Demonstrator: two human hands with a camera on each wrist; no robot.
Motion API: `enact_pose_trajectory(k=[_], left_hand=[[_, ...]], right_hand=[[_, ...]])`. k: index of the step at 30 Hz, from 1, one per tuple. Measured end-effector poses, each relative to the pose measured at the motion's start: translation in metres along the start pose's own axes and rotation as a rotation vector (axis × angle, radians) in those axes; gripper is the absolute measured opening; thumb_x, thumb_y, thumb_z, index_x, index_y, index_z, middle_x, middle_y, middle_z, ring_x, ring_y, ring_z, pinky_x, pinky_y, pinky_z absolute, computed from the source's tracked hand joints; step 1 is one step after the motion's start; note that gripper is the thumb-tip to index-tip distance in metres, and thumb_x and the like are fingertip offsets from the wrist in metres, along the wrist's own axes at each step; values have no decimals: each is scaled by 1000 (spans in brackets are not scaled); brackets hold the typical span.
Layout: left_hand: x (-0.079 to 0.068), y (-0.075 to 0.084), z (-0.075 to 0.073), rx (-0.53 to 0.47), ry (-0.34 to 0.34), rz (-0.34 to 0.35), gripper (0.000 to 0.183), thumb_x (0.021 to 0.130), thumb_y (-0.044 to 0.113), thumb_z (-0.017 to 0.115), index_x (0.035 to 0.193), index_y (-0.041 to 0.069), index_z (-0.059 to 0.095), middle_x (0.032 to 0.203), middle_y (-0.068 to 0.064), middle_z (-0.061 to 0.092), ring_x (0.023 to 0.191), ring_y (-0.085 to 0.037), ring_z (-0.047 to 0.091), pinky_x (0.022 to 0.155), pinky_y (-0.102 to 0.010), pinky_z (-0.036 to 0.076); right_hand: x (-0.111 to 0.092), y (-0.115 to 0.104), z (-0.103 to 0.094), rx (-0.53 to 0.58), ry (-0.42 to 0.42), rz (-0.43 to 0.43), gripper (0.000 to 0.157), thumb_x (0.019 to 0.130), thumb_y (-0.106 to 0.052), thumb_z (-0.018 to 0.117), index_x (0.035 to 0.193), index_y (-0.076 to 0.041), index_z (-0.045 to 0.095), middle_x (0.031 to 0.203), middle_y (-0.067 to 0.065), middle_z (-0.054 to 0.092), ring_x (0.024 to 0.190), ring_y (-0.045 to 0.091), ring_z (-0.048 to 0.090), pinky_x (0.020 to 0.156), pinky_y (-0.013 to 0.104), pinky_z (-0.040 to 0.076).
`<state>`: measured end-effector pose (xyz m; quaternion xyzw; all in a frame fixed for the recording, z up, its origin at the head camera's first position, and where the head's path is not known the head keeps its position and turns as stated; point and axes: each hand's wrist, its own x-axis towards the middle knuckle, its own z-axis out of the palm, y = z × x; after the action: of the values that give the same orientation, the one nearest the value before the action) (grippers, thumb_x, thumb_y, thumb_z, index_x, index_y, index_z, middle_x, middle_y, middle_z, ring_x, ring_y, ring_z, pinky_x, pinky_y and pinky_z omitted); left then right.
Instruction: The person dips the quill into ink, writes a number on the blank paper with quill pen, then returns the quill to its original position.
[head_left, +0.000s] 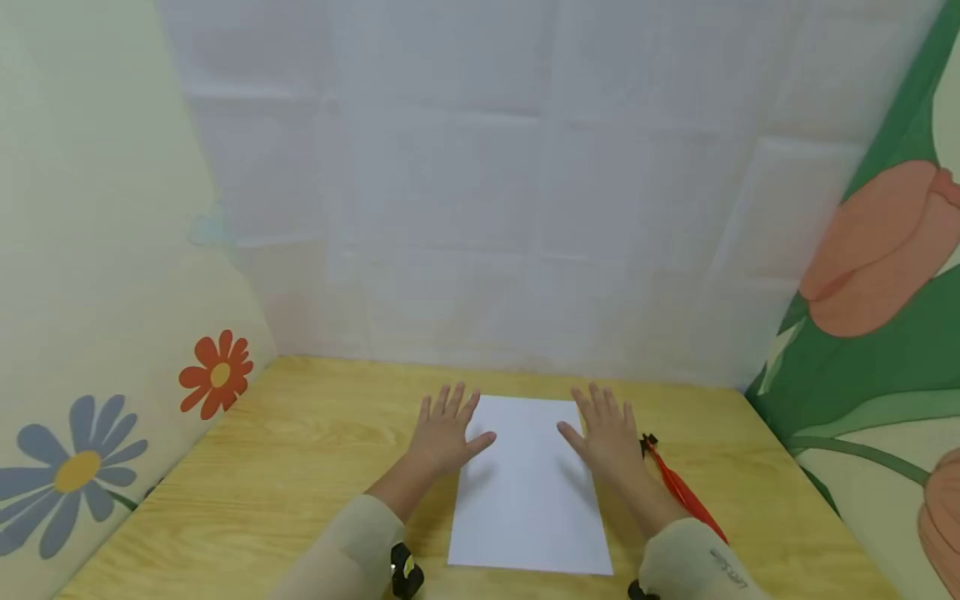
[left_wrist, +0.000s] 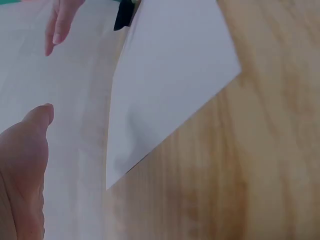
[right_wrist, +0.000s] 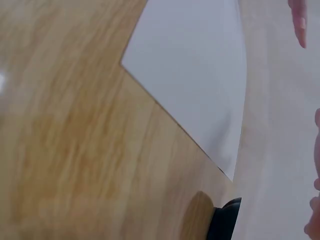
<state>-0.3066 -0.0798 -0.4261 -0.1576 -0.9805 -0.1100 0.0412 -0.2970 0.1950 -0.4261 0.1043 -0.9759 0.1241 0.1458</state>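
A blank white sheet of paper (head_left: 529, 492) lies flat on the wooden table, its long sides running away from me. My left hand (head_left: 444, 437) is held over its left edge, fingers spread and straight, thumb pointing inward. Over the right edge my right hand (head_left: 604, 437) mirrors it, also with spread fingers. Both hands cast soft shadows on the sheet, and neither holds anything. The left wrist view has the left hand (left_wrist: 25, 170) raised above the tabletop, while only part of the right hand (right_wrist: 315, 165) shows in the right wrist view.
Right of the right hand lies a long red item (head_left: 686, 496) with a small black piece (head_left: 648, 442) at its far end, partly behind the forearm. The wooden table (head_left: 315, 433) meets a white cloth backdrop (head_left: 465, 208). Flower-patterned sheets (head_left: 862, 375) flank both sides.
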Motion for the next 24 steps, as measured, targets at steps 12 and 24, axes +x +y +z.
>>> enact_pose_trajectory(k=[12,24], left_hand=[[-35,-10,24,-170,-1,18,89,93,54,57,154,-1,22,160,-20,28,149,-39,22,121,-61,18],[-62,-12,34,-370,-27,100,92,90,50,64,151,-6,25,157,-24,30,148,-41,25,121,-58,20]], right_hand=[[-34,37,-18,183,24,116,46,99,-26,54,138,-1,52,143,26,47,132,48,43,108,63,38],[-55,72,-26,248,38,202,44,97,-21,57,133,5,54,135,31,52,124,50,49,104,62,42]])
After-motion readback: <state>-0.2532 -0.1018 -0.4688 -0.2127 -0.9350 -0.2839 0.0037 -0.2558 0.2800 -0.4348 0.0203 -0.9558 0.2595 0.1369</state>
